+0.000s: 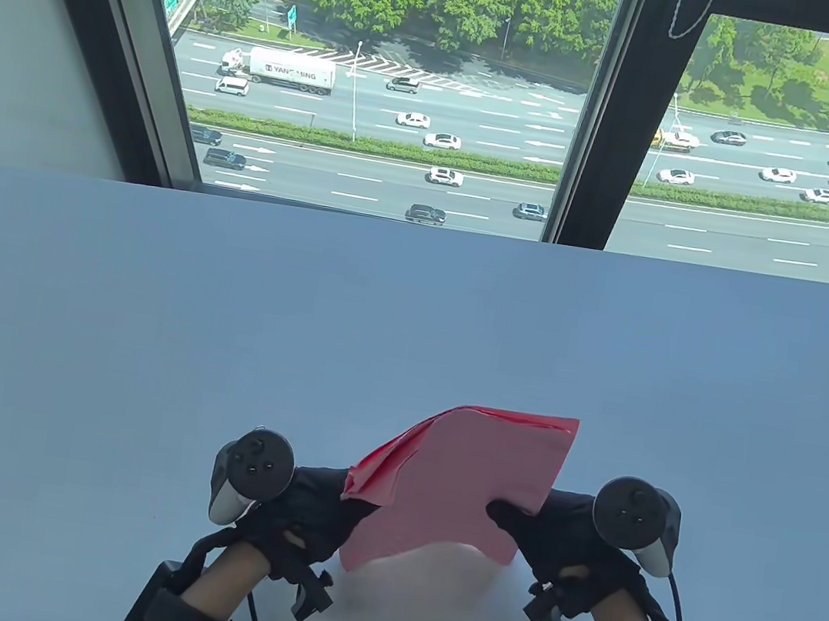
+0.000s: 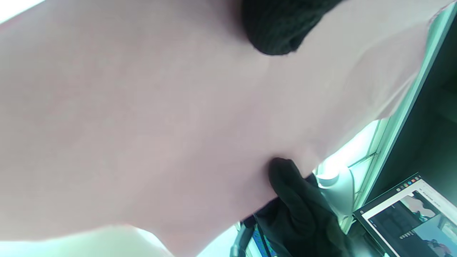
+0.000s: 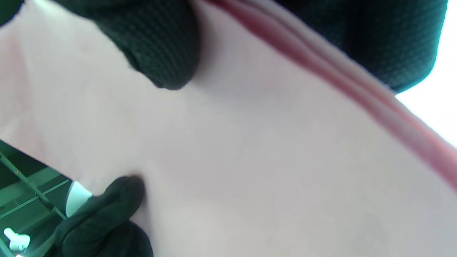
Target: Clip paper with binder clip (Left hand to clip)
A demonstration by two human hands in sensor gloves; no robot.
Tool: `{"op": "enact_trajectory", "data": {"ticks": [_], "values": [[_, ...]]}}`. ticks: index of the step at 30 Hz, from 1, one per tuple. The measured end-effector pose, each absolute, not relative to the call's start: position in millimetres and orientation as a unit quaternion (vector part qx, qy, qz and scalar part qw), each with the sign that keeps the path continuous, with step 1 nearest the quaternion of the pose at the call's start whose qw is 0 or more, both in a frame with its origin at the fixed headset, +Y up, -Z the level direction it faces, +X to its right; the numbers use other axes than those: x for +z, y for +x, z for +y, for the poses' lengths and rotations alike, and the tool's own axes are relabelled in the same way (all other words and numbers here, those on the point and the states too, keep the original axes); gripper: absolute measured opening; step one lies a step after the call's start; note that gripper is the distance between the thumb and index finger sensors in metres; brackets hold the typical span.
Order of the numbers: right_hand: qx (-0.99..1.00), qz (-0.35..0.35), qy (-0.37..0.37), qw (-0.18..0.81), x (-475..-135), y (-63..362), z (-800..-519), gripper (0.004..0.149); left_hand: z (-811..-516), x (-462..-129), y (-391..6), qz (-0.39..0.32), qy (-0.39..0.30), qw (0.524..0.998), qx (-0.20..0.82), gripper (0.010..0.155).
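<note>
A stack of pink paper sheets (image 1: 472, 475) is held up off the table (image 1: 146, 333) between both hands near the front edge. My left hand (image 1: 322, 511) holds its left edge, where the sheets fan apart. My right hand (image 1: 534, 527) pinches the right edge, thumb on top. In the left wrist view the paper (image 2: 142, 125) fills the frame, with a left fingertip (image 2: 278, 25) on it and the other hand's fingers (image 2: 292, 200) at its far edge. In the right wrist view my right fingers (image 3: 160, 46) pinch the sheets (image 3: 267, 160). No binder clip is visible.
The pale blue table stretches back to a window (image 1: 388, 73) over a road. A laptop screen (image 2: 403, 214) shows at the lower right of the left wrist view.
</note>
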State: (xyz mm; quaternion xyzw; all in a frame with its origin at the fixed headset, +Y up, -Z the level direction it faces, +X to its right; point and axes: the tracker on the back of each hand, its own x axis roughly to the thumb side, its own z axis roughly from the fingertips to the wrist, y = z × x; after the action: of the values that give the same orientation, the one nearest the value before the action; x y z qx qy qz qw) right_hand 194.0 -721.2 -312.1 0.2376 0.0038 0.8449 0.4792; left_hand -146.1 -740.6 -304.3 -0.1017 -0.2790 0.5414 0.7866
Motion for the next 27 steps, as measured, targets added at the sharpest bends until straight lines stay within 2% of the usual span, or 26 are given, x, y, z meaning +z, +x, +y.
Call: {"op": "enact_trajectory", "data": {"ticks": [5,10,14,27], "values": [[0.826,0.023,0.186,0.532,-321,214,-731,0.057,-747,-306,-149,-0.262,-0.158,0.726,0.616,0.053],[0.833,0.024,0.159,0.529,-325,228,-737,0.071,-747,-307,-154,-0.241,-0.156,0.686,0.669,0.053],[0.813,0.052,0.153,0.559,-327,229,-745,0.078,-746,-306,-156,-0.226,-0.145,0.654,0.708,0.053],[0.793,0.051,0.157,0.586,-326,227,-745,0.090,-737,-303,-157,-0.223,-0.107,0.602,0.759,0.053]]}}
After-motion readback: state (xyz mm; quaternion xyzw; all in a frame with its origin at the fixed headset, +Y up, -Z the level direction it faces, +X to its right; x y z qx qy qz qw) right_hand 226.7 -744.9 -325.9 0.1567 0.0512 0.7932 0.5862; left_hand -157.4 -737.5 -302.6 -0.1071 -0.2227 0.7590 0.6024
